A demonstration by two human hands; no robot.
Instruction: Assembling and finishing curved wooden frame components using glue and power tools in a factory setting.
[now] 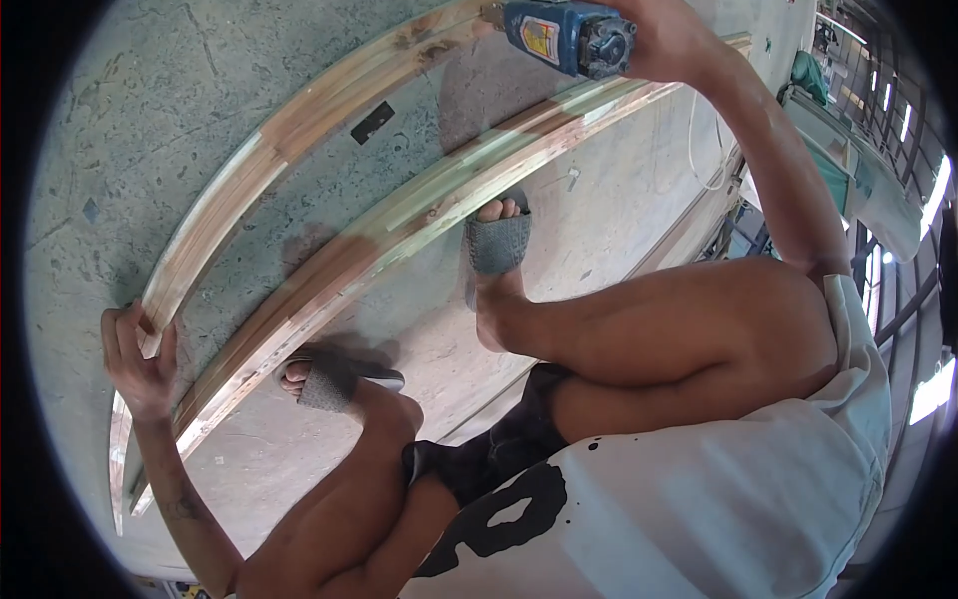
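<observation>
Left hand (140, 364) grips plank (289, 140) end — right hand (669, 40) holds drill (569, 35).

Left hand (140, 364) is raised with fingers curled closed, while right hand (664, 35) reaches far forward, clenched.

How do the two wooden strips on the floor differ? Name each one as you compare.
The upper wooden strip is gripped at its near end by the left hand; the lower wooden strip has no hand on it. The lower strip has both sandalled feet against it, the upper none. The blue power tool in the right hand is at the upper strip's far end. Both are long, pale and streaked reddish-brown.
</observation>
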